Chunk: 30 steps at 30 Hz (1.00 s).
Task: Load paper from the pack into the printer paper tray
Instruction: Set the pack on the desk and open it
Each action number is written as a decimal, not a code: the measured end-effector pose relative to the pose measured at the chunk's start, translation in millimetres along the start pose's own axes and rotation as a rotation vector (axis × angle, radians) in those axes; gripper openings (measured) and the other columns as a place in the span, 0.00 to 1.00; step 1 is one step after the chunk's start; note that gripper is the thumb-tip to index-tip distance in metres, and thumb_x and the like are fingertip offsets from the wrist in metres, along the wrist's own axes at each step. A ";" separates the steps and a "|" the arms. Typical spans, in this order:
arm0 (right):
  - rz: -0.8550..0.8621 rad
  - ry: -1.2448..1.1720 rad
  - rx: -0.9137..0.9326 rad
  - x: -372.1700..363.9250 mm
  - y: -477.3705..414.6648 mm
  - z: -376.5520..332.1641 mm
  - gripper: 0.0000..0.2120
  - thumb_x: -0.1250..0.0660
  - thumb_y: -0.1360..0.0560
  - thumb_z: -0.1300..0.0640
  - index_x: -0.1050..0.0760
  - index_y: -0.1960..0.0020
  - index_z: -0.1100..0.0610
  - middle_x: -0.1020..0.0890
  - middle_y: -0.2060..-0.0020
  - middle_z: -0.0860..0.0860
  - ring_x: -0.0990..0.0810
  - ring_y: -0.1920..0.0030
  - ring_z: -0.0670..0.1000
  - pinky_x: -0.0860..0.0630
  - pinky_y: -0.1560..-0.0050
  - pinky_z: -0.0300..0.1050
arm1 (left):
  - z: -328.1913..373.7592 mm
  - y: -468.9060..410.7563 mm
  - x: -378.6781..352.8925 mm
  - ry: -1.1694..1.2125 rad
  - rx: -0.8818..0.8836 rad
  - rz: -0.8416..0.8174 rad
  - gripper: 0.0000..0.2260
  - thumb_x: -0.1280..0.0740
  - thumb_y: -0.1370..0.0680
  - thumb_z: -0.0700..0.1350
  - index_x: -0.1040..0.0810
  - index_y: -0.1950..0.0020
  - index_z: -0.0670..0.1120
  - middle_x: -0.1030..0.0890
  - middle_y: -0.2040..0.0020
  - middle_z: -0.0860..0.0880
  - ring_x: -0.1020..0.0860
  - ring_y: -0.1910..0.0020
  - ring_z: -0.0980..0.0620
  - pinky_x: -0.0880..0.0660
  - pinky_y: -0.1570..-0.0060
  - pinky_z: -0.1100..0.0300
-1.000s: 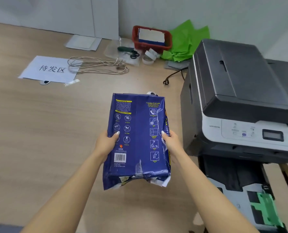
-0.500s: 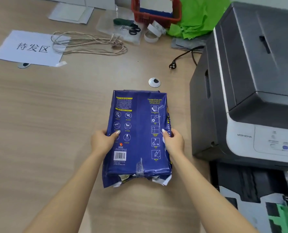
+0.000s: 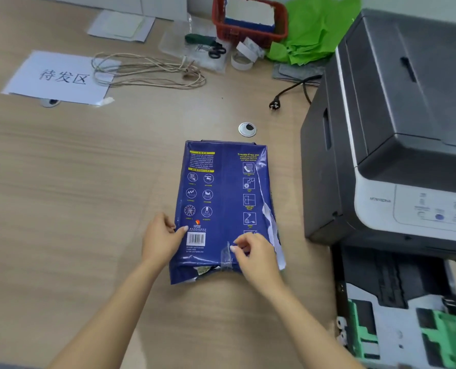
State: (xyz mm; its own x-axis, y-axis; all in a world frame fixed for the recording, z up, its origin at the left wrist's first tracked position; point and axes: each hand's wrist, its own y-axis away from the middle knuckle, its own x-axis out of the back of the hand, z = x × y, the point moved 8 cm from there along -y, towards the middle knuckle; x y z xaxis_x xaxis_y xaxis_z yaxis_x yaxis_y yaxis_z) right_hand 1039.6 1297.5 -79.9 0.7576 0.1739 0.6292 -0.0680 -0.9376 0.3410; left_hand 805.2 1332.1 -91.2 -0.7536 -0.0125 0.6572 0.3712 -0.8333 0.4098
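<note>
Flat on the wooden desk [image 3: 75, 182], at nine o'clock from the printer [image 3: 397, 123], the blue paper pack [image 3: 221, 198] is laid. Its left edge is gripped by the left hand [image 3: 161, 239], thumb on top. The taped flap near its torn near end is pinched by the right hand [image 3: 256, 253]. At six o'clock from the printer, the paper tray [image 3: 397, 328] is pulled out.

Under my left hand [image 3: 163, 239] I see the dark blue paper pack [image 3: 222, 209] in glossy, crinkled wrapper, torn white along its right edge. It lies on the matt, light wood-grain desk [image 3: 88, 182]. Right of my right hand [image 3: 253, 253], the grey-and-white printer [image 3: 397, 129] looks like smooth matt plastic.
</note>
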 end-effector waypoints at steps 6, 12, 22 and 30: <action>0.216 0.066 -0.163 -28.6 18.0 2.0 0.09 0.31 0.26 0.52 0.23 0.50 0.56 0.20 0.53 0.50 0.24 0.47 0.51 0.26 0.49 0.49 | -21.1 22.1 -11.1 -0.011 -0.036 -0.073 0.13 0.28 0.29 0.43 0.33 0.64 0.47 0.28 0.69 0.51 0.30 0.70 0.54 0.36 0.71 0.61; 0.332 0.101 -0.278 -30.8 12.9 1.9 0.07 0.34 0.24 0.54 0.22 0.55 0.58 0.18 0.53 0.54 0.24 0.46 0.56 0.29 0.47 0.51 | -17.6 37.2 -11.1 -0.039 -0.179 -0.082 0.13 0.28 0.29 0.42 0.32 0.64 0.48 0.28 0.68 0.53 0.30 0.69 0.57 0.37 0.70 0.64; -0.076 0.160 0.035 -30.5 31.7 -3.1 0.14 0.33 0.25 0.55 0.34 0.65 0.46 0.27 0.63 0.46 0.32 0.52 0.52 0.38 0.54 0.42 | -3.5 61.1 -11.9 -0.181 -0.482 -0.154 0.05 0.32 0.26 0.43 0.27 0.52 0.46 0.30 0.66 0.55 0.30 0.59 0.51 0.39 0.68 0.63; -0.140 0.168 0.087 -42.0 70.5 21.5 0.13 0.30 0.28 0.56 0.31 0.66 0.48 0.31 0.67 0.39 0.32 0.55 0.49 0.38 0.55 0.34 | 16.6 78.9 -43.8 -0.218 -0.596 -0.250 0.18 0.32 0.26 0.48 0.26 0.36 0.53 0.28 0.56 0.54 0.27 0.51 0.52 0.27 0.54 0.61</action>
State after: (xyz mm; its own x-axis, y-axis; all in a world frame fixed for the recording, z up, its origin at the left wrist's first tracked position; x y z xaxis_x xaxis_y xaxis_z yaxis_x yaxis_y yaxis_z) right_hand 1016.9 1217.6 -97.3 0.6366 0.3445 0.6899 0.0913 -0.9221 0.3761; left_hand 876.5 1276.1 -77.1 -0.6280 0.2801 0.7260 -0.2095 -0.9594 0.1888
